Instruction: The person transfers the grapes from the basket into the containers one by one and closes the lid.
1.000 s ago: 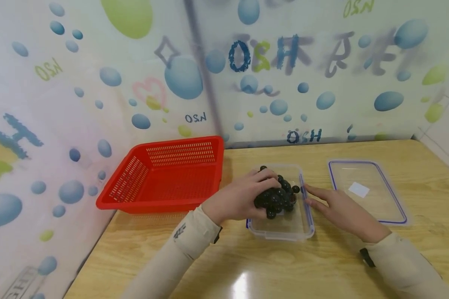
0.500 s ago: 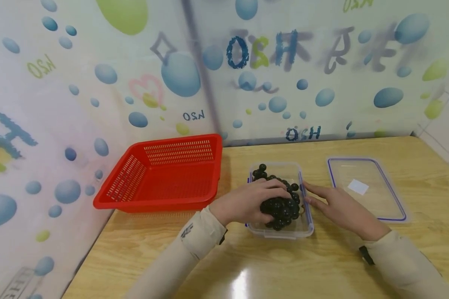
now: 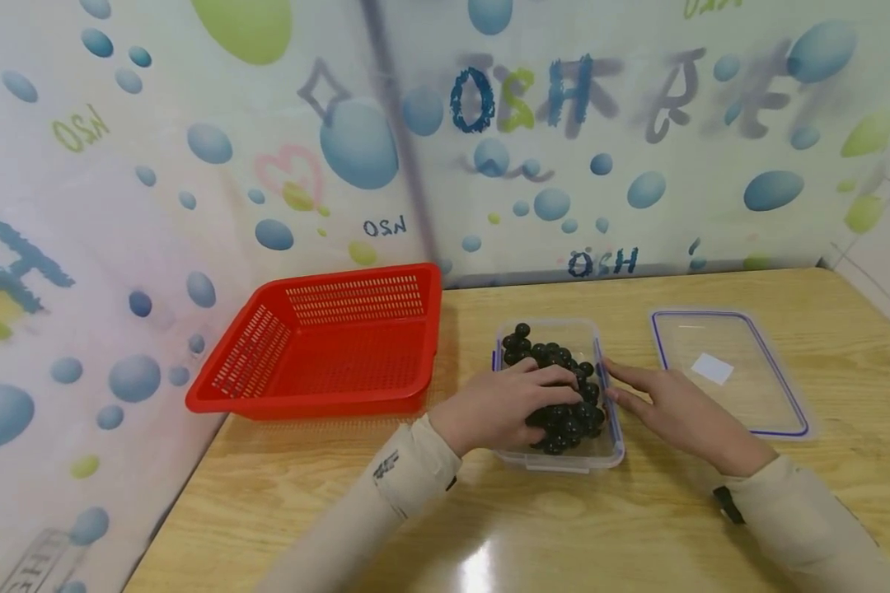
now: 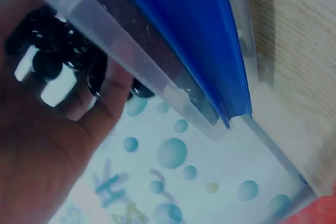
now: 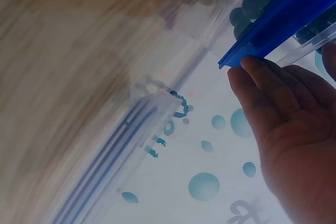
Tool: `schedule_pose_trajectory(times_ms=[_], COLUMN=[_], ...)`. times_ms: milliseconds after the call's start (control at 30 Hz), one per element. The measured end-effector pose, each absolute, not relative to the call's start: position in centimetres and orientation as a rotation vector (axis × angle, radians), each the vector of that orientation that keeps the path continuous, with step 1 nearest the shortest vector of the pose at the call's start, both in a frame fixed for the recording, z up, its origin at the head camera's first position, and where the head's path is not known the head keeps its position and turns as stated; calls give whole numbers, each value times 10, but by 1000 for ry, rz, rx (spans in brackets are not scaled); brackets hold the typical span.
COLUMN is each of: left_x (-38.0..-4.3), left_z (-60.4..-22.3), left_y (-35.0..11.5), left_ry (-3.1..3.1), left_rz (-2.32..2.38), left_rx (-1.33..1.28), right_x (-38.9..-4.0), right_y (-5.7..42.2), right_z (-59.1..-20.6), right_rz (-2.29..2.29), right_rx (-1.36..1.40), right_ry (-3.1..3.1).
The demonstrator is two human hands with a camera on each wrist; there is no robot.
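A clear plastic food container [image 3: 559,464] with blue side latches stands on the table, holding dark, glossy grapes [image 3: 569,428]. Reaching in from the left, my left hand [image 3: 498,403] grips the bunch from above, thumb on the near side and fingers across the top. The left wrist view shows its curved fingers around the grapes, just inside the container wall beside a blue latch flap [image 4: 189,30]. My right hand [image 3: 678,416] steadies the container's right side with straight fingertips, and in the right wrist view they lie against the other blue latch flap [image 5: 286,19].
A red perforated basket [image 3: 319,406] stands to the left at the back of the wooden table [image 3: 564,535]. Right of the container lies a clear lid [image 3: 760,399] with a blue seal and a white label [image 3: 712,369]. A patterned wall covering [image 3: 445,214] rises behind.
My left hand has lowered the grapes into the container and shifted slightly right and toward me, its fingers now more spread over them. The right hand has stayed at the container's side.
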State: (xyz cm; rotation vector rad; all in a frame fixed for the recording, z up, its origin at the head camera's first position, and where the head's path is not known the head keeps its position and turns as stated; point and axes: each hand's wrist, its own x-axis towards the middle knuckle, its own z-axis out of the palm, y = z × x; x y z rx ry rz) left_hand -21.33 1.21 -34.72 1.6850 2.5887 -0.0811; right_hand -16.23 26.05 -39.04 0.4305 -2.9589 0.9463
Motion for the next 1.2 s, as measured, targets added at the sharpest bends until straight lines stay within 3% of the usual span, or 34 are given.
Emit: schedule_pose_trajectory(times_ms=[300,700,1200], left_x=[-200,-219,-209], left_z=[-355,-376,-384], left_y=[21,16,23], left_ry=[2706,2541,2705], left_rz=[-249,345,236], left_rx=[1696,1774,1715], right_x=[-162,-161,-161], right_y=[260,261,262], right_z=[-389,-388,-390], right_rz=[967,965,983], right_rx=[432,438,435], right_ry=[-2959,-2956,-2968])
